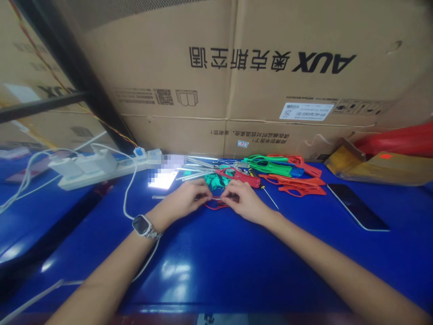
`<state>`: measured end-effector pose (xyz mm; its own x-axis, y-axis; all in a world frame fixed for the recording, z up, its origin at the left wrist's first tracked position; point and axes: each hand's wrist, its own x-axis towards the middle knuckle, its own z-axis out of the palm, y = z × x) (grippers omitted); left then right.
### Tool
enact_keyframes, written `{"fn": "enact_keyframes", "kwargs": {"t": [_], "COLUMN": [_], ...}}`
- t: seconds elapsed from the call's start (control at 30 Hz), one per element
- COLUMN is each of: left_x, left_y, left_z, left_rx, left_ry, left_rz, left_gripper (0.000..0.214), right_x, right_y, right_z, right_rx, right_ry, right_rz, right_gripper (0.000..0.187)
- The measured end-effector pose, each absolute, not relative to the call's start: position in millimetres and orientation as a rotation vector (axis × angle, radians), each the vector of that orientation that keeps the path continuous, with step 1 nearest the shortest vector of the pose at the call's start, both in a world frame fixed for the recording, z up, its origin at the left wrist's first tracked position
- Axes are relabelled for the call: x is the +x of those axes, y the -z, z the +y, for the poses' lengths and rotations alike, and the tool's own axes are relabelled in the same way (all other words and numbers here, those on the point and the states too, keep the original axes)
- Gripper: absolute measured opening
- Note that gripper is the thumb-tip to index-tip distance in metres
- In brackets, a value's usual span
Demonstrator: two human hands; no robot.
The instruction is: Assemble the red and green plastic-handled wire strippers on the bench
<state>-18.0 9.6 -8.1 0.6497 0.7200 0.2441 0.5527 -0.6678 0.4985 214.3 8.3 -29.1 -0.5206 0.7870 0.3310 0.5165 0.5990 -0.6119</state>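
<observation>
1. Head view shows two bare hands over a blue worktop (pixel 250 266), both near one red part (pixel 216 206), which lies between them.
2. Left hand (pixel 194 194) has its thumb and fingers closed together; it grips the left side of the red part. On this wrist is a watch (pixel 141 225).
3. Right hand (pixel 241 197) is also closed in a pinch, and it grips the other side of the red part. A thin piece between the fingertips is too blurred for me to name.
4. Just behind the hands lie teal pieces (pixel 216 182), and a red handle (pixel 248 179) is beside them, close to the right hand.
5. Metal rods (pixel 198 172) lie behind the left hand, near a bright screen (pixel 162 179), which is partly hidden by pixels.
6. To the right of the red handle, a screwdriver (pixel 263 187) points toward the person. Green parts (pixel 270 168) and orange parts (pixel 301 185) are farther to the right.
7. Near the right end of this row, a phone (pixel 358 207) lies flat with a dark screen.
8. On the left is a white power strip (pixel 111 174) with chargers plugged in; a white cable (pixel 126 198) passes under the left forearm.
9. Behind everything stands a big cardboard box (pixel 257 95), its print upside down.
</observation>
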Motion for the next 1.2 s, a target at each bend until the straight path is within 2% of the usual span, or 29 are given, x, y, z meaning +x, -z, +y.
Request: {"fn": "enact_keyframes", "kwargs": {"t": [0.6, 0.9, 1.2], "left_x": [-20, 8, 13], "left_y": [0, -15, -20], "left_z": [10, -2, -2], "left_rx": [2.609, 2.872, 2.994], "left_ry": [-0.463, -0.068, 0.005], "left_rz": [0.958, 1.244, 1.169], "left_gripper": [0.022, 0.017, 0.02], "right_x": [215, 213, 215], "right_y": [23, 20, 26], "right_z": [15, 15, 17], "right_rx": [-0.985, -1.015, -0.991], "right_ry": [-0.6, -0.578, -0.55], "right_rz": [-2.309, -2.331, -2.313], "right_gripper": [0.008, 0.009, 0.008]}}
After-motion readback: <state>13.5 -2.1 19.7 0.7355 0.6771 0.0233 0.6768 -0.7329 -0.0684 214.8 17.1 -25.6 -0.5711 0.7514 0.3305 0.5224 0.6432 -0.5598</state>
